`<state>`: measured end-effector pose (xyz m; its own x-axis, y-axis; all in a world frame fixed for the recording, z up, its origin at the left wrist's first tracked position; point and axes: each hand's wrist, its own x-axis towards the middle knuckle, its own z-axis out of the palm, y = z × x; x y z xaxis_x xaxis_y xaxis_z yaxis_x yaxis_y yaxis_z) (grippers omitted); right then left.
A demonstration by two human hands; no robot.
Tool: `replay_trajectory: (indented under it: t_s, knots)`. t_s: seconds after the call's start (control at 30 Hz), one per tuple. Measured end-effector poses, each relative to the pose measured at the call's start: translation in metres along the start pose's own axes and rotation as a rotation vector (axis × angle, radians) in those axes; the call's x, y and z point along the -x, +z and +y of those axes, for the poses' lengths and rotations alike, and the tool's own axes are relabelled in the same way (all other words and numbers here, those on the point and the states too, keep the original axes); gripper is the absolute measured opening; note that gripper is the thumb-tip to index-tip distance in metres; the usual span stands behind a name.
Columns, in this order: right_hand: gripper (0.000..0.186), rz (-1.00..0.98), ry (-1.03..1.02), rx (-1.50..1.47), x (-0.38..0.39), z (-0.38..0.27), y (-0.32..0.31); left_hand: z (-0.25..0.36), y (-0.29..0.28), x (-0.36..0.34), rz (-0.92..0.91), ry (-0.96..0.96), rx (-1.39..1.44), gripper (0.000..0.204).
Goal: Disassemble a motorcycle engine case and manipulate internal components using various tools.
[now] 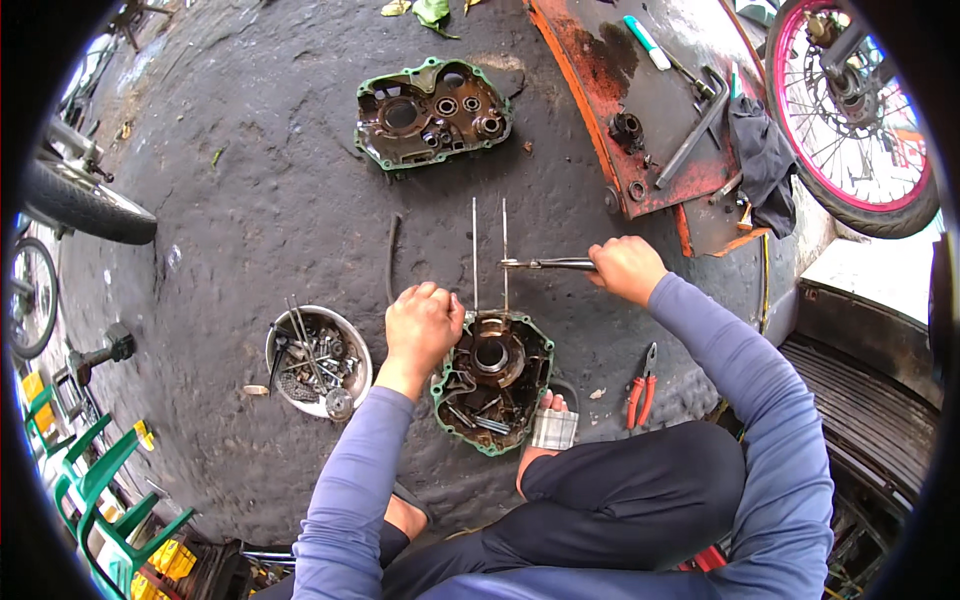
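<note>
Past the far edge of the case, the right hand grips a tool, its tip at a rod. The left hand is curled up by the case's left edge; I can't tell if it holds anything.

Rods obstruct; gap between seems narrow

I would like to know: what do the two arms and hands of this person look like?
Both arms wear long, plain greyish-blue sleeves, the left sleeve and right sleeve ending near the wrists. The left hand and right hand have no gloves.
</note>
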<state>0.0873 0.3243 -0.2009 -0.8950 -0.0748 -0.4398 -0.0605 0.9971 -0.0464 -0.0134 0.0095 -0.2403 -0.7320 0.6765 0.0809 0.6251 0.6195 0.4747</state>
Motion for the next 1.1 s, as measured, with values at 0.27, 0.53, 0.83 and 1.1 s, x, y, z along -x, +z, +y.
replay_trajectory:
  t_s: [0.27,0.53,0.83,1.1]
  knots:
    - [0.032,-0.136,0.073,0.005,-0.01,-0.017,-0.026,-0.014,-0.023,-0.008,-0.221,-0.085,0.187,0.047]
    - [0.035,-0.092,0.218,-0.056,0.023,-0.041,-0.049,-0.013,-0.04,-0.026,-0.616,-0.013,0.186,0.036]
    - [0.039,-0.205,0.34,-0.268,0.069,-0.04,-0.026,0.01,-0.036,-0.07,-0.888,0.215,0.023,0.041]
    - [0.062,-0.595,0.467,-0.779,0.115,-0.072,0.003,0.04,-0.023,-0.076,-1.023,0.264,-0.142,0.033]
